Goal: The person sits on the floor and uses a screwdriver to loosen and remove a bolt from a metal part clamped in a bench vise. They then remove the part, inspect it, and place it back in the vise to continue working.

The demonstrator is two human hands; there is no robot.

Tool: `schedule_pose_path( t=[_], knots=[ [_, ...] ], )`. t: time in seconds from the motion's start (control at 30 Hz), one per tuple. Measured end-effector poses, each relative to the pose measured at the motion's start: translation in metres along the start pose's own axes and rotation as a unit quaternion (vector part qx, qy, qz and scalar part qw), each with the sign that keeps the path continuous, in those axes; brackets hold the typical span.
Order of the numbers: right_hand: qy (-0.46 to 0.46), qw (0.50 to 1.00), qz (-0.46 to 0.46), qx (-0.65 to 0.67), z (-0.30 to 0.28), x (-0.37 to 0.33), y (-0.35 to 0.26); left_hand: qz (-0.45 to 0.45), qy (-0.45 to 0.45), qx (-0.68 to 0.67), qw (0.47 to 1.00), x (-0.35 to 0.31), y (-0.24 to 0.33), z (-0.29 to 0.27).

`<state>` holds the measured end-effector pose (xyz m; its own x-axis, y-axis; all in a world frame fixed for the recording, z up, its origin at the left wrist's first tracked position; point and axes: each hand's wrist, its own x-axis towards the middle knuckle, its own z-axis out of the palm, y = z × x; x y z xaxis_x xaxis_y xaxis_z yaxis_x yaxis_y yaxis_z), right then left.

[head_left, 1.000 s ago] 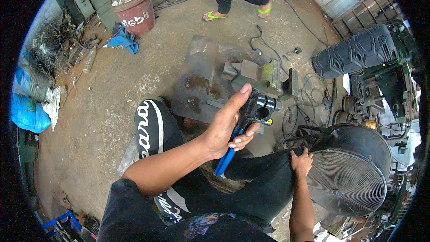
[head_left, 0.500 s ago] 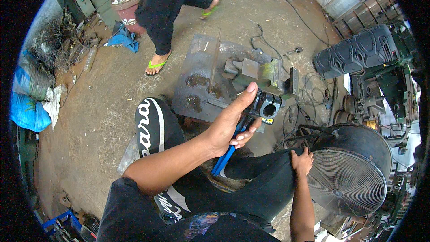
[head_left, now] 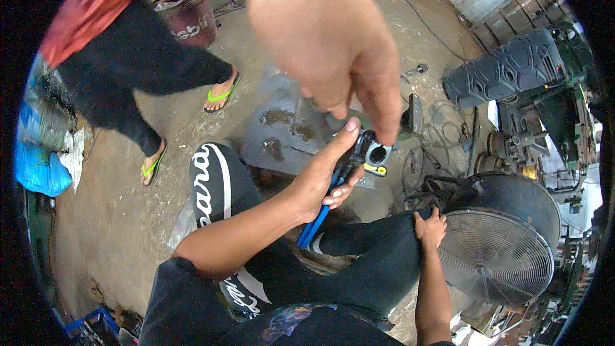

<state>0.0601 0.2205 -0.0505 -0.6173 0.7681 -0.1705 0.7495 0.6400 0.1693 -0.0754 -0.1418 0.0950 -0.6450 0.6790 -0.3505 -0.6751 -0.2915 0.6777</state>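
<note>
My left hand (head_left: 314,189) is closed around a long tool with blue handles (head_left: 312,229), its thumb pointing up. Beside the thumb sits a black metal end piece with a round hole (head_left: 377,152); whether it is one piece with the blue handles, I cannot tell. Another person's hand (head_left: 320,32), large and blurred, reaches down from the top, its fingertips at that metal end. My right hand (head_left: 431,227) lies over my right knee with fingers apart, holding nothing, close to the rim of a black round fan (head_left: 490,256).
A dark metal plate (head_left: 272,138) lies on the floor ahead, bearing a bench vise (head_left: 413,114) mostly hidden by the other hand. Cables (head_left: 442,128) tangle near the fan. A black ribbed case (head_left: 506,67) and machinery stand right; a maroon bucket (head_left: 192,22) is far left.
The other person has stepped to the left and stretched a hand over the vise to the metal end. My left hand has shifted slightly left with the blue-handled tool; my right hand stays put.
</note>
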Motion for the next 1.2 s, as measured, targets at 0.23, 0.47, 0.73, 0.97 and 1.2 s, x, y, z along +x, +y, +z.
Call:
schedule_pose_path(
  t=[0.23,0.47,0.73,0.97,1.2],
  knots=[
    [-0.003,1.000,0.001,0.010,-0.0023,-0.0013,-0.0002,0.027,-0.029,-0.020,0.999,0.0017,0.0005,-0.0041],
    [-0.004,1.000,0.002,0.015,-0.0048,-0.0025,-0.0012,0.038,-0.019,-0.008,0.999,0.0028,-0.0003,-0.0070],
    [0.002,1.000,-0.004,0.022,-0.0022,-0.0017,0.0014,0.038,-0.052,-0.023,0.998,0.0030,-0.0025,-0.0080],
    [0.003,1.000,-0.001,0.021,-0.0050,-0.0037,-0.0005,0.047,-0.065,-0.024,0.996,0.0026,-0.0036,-0.0090],
    [-0.010,0.999,-0.001,0.031,-0.0023,-0.0021,0.0020,0.043,-0.056,-0.005,0.997,-0.0012,-0.0023,-0.0068]
  ],
)
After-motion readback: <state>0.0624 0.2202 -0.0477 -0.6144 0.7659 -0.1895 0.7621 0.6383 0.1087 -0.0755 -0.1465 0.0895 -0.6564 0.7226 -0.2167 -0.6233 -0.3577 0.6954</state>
